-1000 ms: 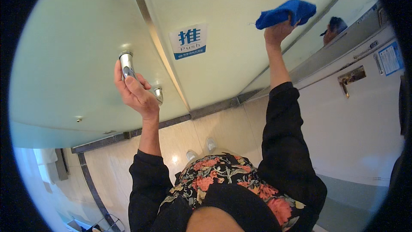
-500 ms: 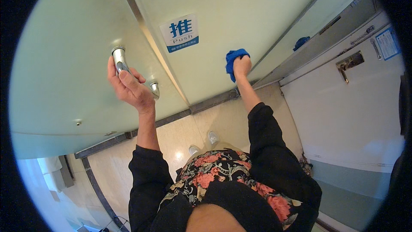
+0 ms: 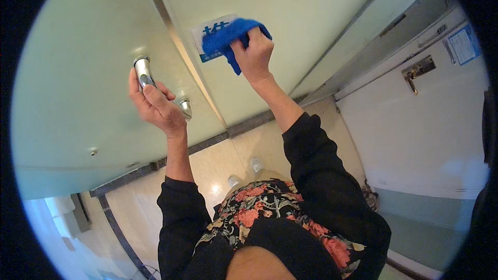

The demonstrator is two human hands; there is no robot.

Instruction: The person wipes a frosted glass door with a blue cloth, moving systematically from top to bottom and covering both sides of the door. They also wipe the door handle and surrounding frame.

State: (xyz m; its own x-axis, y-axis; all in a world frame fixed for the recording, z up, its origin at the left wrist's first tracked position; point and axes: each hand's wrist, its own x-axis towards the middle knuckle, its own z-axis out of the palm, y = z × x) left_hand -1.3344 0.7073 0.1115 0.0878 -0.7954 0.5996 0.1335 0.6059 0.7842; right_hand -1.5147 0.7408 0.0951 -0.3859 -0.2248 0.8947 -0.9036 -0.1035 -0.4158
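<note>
My left hand (image 3: 157, 105) is wrapped round a curved chrome door handle (image 3: 142, 68) on a pale green frosted glass panel (image 3: 83, 83). My right hand (image 3: 254, 54) grips a bunched blue cloth (image 3: 228, 36) against the glass to the right of a metal strip (image 3: 171, 28). Under the cloth lies a white and blue sticker (image 3: 211, 55), with only its left and upper parts showing. The fingertips of my right hand are partly hidden in the folds.
A white door (image 3: 415, 129) with a brass-coloured lever handle (image 3: 411, 82) stands at the right. Along the foot of the glass runs a dark sill (image 3: 249, 124). My shoes (image 3: 257, 164) are on the beige tiled floor (image 3: 207, 168). White towels (image 3: 63, 212) appear at lower left.
My right hand has swept the blue cloth up and left across the glass, from near the panel's lower right onto the sticker. My left hand keeps its hold on the handle.
</note>
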